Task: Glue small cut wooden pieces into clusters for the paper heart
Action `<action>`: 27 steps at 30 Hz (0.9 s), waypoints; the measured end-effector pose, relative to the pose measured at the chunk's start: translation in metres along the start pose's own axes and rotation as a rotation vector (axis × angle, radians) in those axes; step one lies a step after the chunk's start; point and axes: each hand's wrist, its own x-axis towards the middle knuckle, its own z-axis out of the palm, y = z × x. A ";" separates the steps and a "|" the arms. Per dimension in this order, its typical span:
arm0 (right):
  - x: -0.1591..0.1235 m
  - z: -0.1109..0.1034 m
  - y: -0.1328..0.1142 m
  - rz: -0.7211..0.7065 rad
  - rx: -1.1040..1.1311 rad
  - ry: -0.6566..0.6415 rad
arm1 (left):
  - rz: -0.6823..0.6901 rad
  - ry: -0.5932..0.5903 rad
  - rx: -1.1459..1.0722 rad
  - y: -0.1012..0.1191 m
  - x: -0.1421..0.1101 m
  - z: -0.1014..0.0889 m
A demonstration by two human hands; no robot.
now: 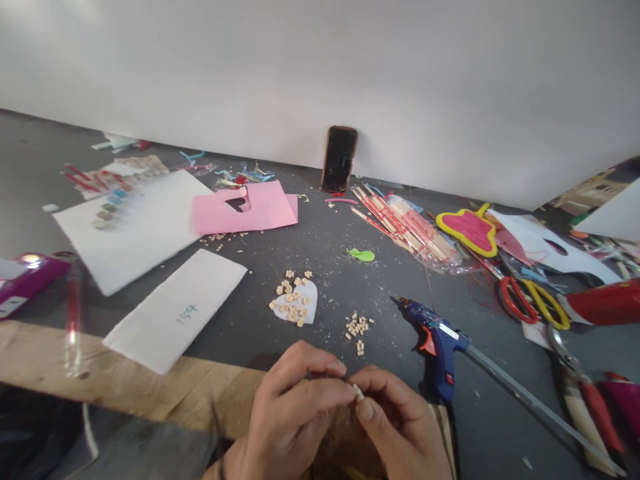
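Between my fingertips, at the table's near edge, is a tiny cluster of cut wooden stick pieces (359,392). My right hand (403,427) pinches it between thumb and forefinger. My left hand (300,407) is closed, its fingertips meeting the cluster from the other side; its thumb is mostly hidden. Just beyond my hands lies a loose pile of short stick pieces (356,325). Left of that, several flower-like wooden clusters (290,300) rest on and around a white paper heart (311,303). A blue hot glue gun (443,347) with a long glue stick (530,397) lies to the right.
A phone (339,160) leans against the wall. White boards (175,307) and pink paper (270,207) lie left. Wrapped sticks (400,223), a pink-and-yellow shape (470,231), scissors (517,300) and pliers (590,400) crowd the right. A green scrap (361,255) lies mid-table.
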 end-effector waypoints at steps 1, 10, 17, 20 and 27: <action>0.000 0.000 0.000 0.003 0.004 -0.002 | 0.000 0.000 0.001 0.000 0.000 0.000; 0.003 -0.001 0.000 0.000 -0.010 -0.008 | 0.045 -0.042 0.056 -0.002 0.004 -0.004; 0.012 -0.021 0.009 -0.327 -0.471 -0.079 | -0.005 -0.041 0.012 -0.008 -0.001 -0.006; 0.020 -0.031 0.016 -0.642 -0.843 -0.072 | -0.051 -0.017 0.069 -0.011 -0.003 -0.009; 0.028 -0.030 0.024 -0.752 -1.276 -0.042 | -0.157 -0.014 0.131 -0.015 -0.005 -0.009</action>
